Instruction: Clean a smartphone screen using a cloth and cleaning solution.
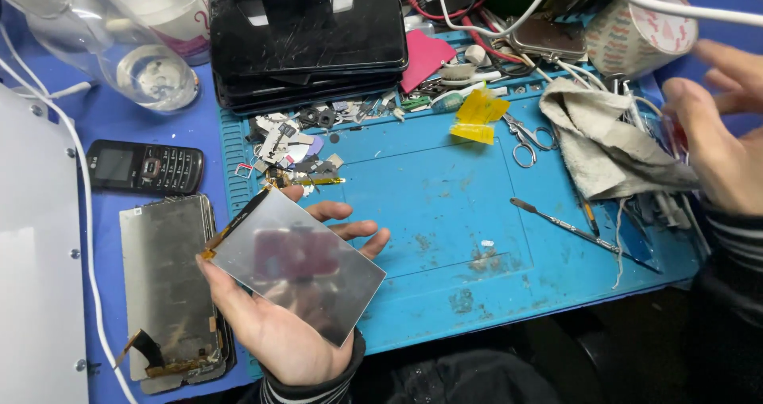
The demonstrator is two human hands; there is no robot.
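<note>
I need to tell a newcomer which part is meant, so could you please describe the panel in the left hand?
On the blue work mat, near its front left corner, the left hand holds a thin, mirror-like rectangular panel. Unlike the duller panels lying beside it, it is raised and tilted.

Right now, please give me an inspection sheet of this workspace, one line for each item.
Surface: blue repair mat, stained.
Job's things: reflective display panel with orange flex strip.
Clutter: stacked phones, keypad phone, scissors, grey cloth, metal pry tool, yellow tape, small parts.
Grips: left hand supports the panel from beneath; right hand raised, blurred, over the cloth.
Cables: white cable at left.
Surroundings: clear bottle, patterned cup.
</note>
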